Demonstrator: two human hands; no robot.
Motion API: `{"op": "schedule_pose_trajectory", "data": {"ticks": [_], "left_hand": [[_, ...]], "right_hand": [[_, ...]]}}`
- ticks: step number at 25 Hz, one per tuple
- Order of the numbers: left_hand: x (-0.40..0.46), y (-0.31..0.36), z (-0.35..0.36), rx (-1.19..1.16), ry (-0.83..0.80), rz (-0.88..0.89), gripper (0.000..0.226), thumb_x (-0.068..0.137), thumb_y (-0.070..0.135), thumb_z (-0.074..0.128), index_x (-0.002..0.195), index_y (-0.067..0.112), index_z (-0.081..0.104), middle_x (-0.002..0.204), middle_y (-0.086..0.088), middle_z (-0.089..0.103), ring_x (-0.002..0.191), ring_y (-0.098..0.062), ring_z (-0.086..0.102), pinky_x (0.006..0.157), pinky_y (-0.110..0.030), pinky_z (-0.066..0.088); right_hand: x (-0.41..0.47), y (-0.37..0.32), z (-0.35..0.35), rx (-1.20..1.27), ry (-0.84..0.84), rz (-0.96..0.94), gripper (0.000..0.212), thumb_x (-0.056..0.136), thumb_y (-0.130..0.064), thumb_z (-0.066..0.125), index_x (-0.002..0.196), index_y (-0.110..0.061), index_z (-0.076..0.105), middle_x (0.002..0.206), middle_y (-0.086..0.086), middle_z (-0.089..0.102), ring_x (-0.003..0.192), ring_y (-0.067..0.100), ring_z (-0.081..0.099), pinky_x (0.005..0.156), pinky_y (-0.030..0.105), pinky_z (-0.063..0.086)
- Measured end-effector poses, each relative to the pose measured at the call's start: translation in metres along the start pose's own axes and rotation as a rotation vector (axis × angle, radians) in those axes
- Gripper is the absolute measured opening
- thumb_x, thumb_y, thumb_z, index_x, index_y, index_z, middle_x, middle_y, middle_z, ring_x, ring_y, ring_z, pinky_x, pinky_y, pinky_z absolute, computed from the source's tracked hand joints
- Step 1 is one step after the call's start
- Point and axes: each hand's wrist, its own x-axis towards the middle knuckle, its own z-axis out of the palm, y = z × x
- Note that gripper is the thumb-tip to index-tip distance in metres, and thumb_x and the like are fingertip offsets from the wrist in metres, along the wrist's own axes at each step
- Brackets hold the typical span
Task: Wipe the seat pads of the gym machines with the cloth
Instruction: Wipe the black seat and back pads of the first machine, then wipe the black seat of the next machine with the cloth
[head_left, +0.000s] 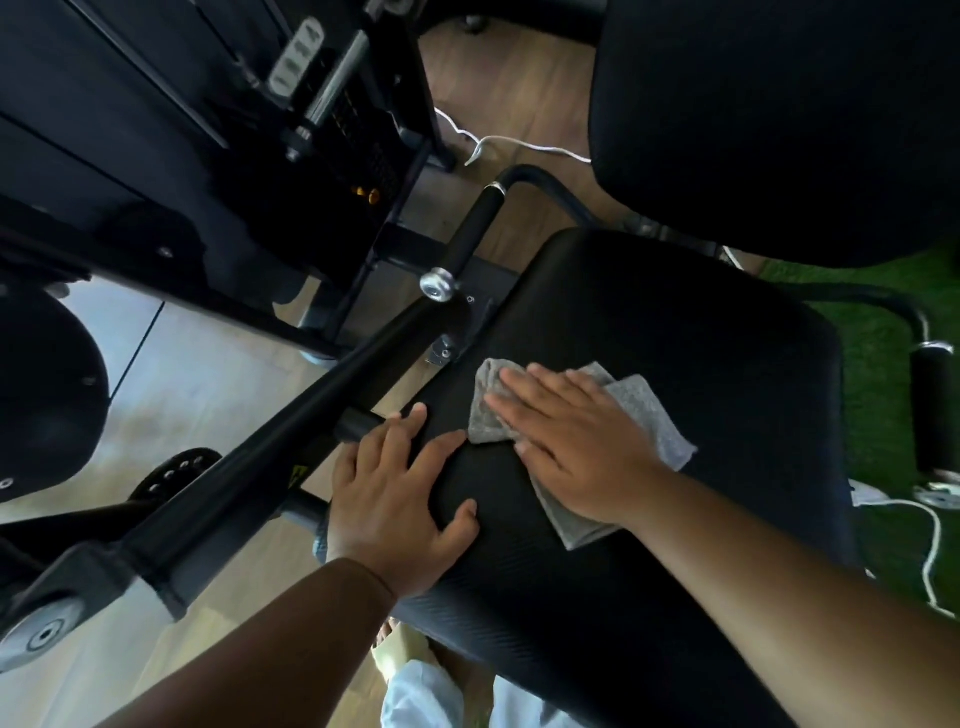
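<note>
Head view, near to far. Left hand (400, 499), fingers spread and flat, rests on the near-left edge of the seat pad (649, 364); judged to steady the body and the pad while the other hand works. Right hand (576, 441), fingers straight and close together, presses palm-down on the grey cloth (644, 410), which lies folded on the pad's left-centre; the flat palm spreads pressure over a broad patch, suiting a wiping stroke. Beside the pad, a black frame tube (291, 431) carries a small yellow label (300, 475), too blurred to read. Beyond, a padded handle (470, 234), the back pad (779, 130), and a weight stack (358, 135) with an orange selector pin (366, 194). No brand name is legible.
</note>
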Motion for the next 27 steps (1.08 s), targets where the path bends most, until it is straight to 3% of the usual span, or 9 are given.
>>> {"op": "schedule_pose_trajectory", "data": {"ticks": [2,4,6,9,15,18,22,24,27], "left_hand": [[-0.001,-0.001,0.000,-0.006,0.007,-0.011,0.070,0.070,0.065,0.053,0.133,0.035,0.053,0.144,-0.006,0.049,0.128,-0.031,0.046,0.101,-0.053,0.038],[-0.001,-0.001,0.003,-0.019,0.033,-0.019,0.074,0.068,0.064,0.054,0.135,0.032,0.052,0.145,-0.005,0.049,0.128,-0.031,0.046,0.101,-0.052,0.037],[-0.002,-0.003,0.006,-0.033,0.057,-0.019,0.079,0.068,0.064,0.056,0.140,0.031,0.047,0.147,-0.004,0.047,0.128,-0.030,0.046,0.102,-0.052,0.037],[-0.003,-0.004,0.008,-0.053,0.086,-0.026,0.089,0.070,0.063,0.055,0.150,0.031,0.033,0.152,-0.003,0.039,0.128,-0.028,0.045,0.106,-0.051,0.036],[-0.004,-0.001,0.008,-0.067,0.074,-0.067,0.100,0.075,0.066,0.046,0.157,0.030,0.001,0.161,-0.004,0.018,0.142,-0.024,0.030,0.113,-0.047,0.030],[-0.015,0.005,-0.005,-0.168,0.059,-0.100,0.103,0.079,0.056,0.054,0.156,0.032,-0.011,0.165,-0.007,0.002,0.149,-0.026,0.018,0.117,-0.045,0.022],[-0.094,0.013,-0.032,-0.450,0.126,-0.145,0.088,0.082,0.033,0.062,0.156,0.033,0.015,0.159,0.001,0.025,0.144,-0.020,0.028,0.115,-0.038,0.027],[-0.159,-0.002,-0.044,-0.499,0.114,-0.129,0.075,0.083,0.033,0.058,0.151,0.039,0.027,0.150,0.010,0.037,0.135,-0.015,0.041,0.108,-0.034,0.038],[-0.271,-0.062,-0.067,-0.427,0.159,-0.238,0.062,0.081,0.044,0.051,0.141,0.045,0.039,0.138,0.015,0.052,0.117,-0.017,0.058,0.092,-0.033,0.050]], "right_hand": [[0.025,0.040,-0.008,-0.084,0.029,0.065,0.060,0.099,-0.044,0.020,0.158,-0.037,0.014,0.167,-0.012,0.006,0.153,0.013,0.006,0.121,0.040,0.005],[0.075,0.086,-0.024,-0.136,0.099,0.323,0.059,0.100,-0.039,0.025,0.158,-0.030,0.017,0.168,-0.005,0.011,0.153,0.022,0.013,0.120,0.049,0.014],[0.115,0.116,-0.037,-0.103,0.128,0.533,0.058,0.101,-0.035,0.026,0.158,-0.026,0.018,0.168,-0.003,0.012,0.154,0.024,0.011,0.122,0.051,0.012],[0.134,0.111,-0.035,-0.066,0.170,0.561,0.057,0.102,-0.034,0.025,0.158,-0.025,0.021,0.167,-0.001,0.015,0.153,0.024,0.012,0.122,0.048,0.010],[0.074,-0.003,-0.003,-0.048,0.158,0.220,0.053,0.104,-0.036,0.029,0.156,-0.031,0.026,0.167,-0.006,0.017,0.153,0.019,0.012,0.122,0.045,0.009],[0.024,-0.063,0.013,0.090,0.141,0.036,0.050,0.104,-0.033,0.032,0.154,-0.033,0.034,0.163,-0.008,0.028,0.152,0.016,0.019,0.122,0.040,0.009],[-0.048,-0.117,0.018,0.416,0.242,0.160,0.038,0.106,-0.026,0.042,0.142,-0.026,0.055,0.143,-0.004,0.058,0.136,0.014,0.047,0.115,0.035,0.031],[-0.081,-0.166,0.021,0.472,0.305,0.270,0.033,0.106,-0.029,0.040,0.134,-0.026,0.058,0.131,-0.001,0.066,0.124,0.020,0.058,0.104,0.034,0.040],[-0.116,-0.277,0.031,0.434,0.230,0.208,0.031,0.103,-0.039,0.038,0.125,-0.033,0.058,0.120,0.001,0.070,0.113,0.025,0.062,0.093,0.037,0.048]]}}
